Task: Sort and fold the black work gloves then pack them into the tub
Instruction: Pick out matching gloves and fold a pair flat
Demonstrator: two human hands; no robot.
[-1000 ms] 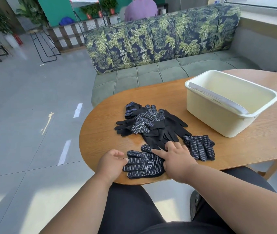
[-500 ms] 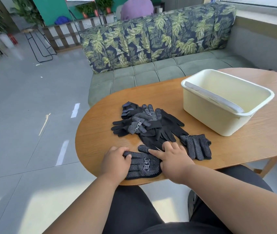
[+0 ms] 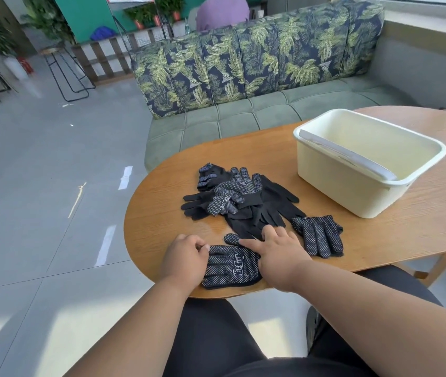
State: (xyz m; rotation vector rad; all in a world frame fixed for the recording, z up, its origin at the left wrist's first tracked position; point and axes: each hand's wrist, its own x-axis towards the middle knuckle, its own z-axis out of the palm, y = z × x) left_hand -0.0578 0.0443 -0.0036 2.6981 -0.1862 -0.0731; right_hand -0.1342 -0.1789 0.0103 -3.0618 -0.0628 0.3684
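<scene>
Black dotted fabric lay flat at the near edge of the wooden surface (image 3: 420, 213): one glove (image 3: 231, 268), with the left hand (image 3: 185, 258) curled closed over its fingertip end and the right hand (image 3: 280, 254) spread open, pressing its cuff side. Folding looked barely begun. A second dotted glove (image 3: 318, 235) lay just right, and an unsorted pile (image 3: 239, 198) sat beyond. The cream tub (image 3: 338, 197) held no gloves, only a pale panel leaning inside, so packing remained undone.
</scene>
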